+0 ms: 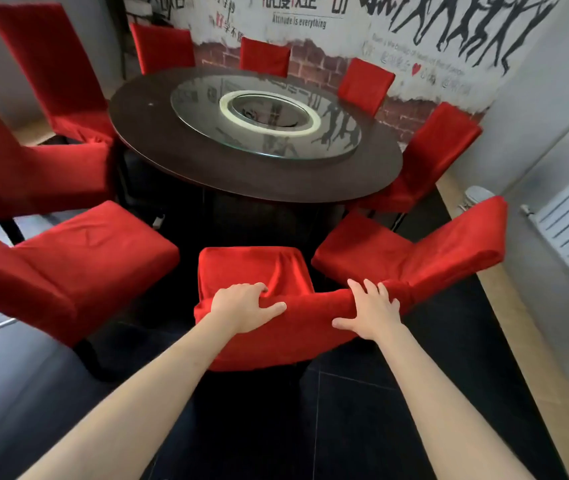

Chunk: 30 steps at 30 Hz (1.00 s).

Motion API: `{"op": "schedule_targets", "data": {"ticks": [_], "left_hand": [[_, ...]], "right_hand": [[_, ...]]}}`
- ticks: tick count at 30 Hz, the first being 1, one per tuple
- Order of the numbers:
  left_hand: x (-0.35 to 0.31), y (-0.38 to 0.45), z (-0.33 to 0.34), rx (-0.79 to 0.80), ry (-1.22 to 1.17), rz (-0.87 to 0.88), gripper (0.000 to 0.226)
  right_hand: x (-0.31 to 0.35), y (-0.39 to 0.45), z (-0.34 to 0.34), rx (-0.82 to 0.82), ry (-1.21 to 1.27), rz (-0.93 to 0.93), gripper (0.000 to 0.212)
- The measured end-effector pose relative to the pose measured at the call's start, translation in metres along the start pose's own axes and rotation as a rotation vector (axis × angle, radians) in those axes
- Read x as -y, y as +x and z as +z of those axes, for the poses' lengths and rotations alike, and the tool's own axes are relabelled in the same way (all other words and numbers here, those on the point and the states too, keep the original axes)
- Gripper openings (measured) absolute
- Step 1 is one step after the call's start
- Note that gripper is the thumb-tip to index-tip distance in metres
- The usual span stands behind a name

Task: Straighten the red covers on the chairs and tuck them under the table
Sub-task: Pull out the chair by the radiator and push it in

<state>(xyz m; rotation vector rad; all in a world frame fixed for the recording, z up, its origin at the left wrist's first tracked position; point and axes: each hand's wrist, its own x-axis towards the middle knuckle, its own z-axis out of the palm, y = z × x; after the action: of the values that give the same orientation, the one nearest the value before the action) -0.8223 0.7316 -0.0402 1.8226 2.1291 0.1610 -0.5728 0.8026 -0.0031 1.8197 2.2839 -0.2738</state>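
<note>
Head view: hands on the top edge of the nearest chair [255, 271], which stands just short of the round desk [158, 147].
Left hand [245, 306]: fingers curled over the chair's top, gripping a fold of the red cover [276, 341], thumb lying along the near side.
Right hand [369, 311]: fingers spread and fairly straight, pressing flat on the cover at the right end of the same edge.
Cover: bunched and creased between the two hands.
Other chairs: red-covered, ringed round the desk, some pulled out.
</note>
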Motion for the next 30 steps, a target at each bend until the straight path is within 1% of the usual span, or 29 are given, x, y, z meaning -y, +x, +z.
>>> {"op": "schedule_targets", "data": {"ticks": [3,7,11,19,21,24,30], "left_hand": [[-0.011,0.000,0.002,-0.045,0.006,-0.097,0.075],[-0.026,-0.004,0.010,-0.135,0.043,-0.173,0.069],[-0.034,-0.010,0.011,-0.167,0.080,-0.217,0.070],[-0.043,-0.027,0.021,-0.234,0.108,-0.196,0.062],[-0.045,-0.032,0.026,-0.251,0.134,-0.186,0.065],[-0.044,-0.036,0.028,-0.273,0.186,-0.161,0.073],[-0.042,-0.035,0.029,-0.312,0.192,-0.143,0.081]], "right_hand": [[-0.010,0.016,0.002,0.016,-0.031,-0.092,0.102],[-0.021,0.031,0.008,0.002,-0.034,-0.191,0.099],[-0.024,0.040,0.010,0.012,-0.016,-0.219,0.095],[-0.033,0.040,0.007,0.036,-0.065,-0.238,0.089],[-0.034,0.037,0.005,0.041,-0.073,-0.251,0.080],[-0.034,0.032,0.006,0.003,-0.072,-0.251,0.069],[-0.032,0.023,0.008,-0.020,-0.088,-0.231,0.067]]}}
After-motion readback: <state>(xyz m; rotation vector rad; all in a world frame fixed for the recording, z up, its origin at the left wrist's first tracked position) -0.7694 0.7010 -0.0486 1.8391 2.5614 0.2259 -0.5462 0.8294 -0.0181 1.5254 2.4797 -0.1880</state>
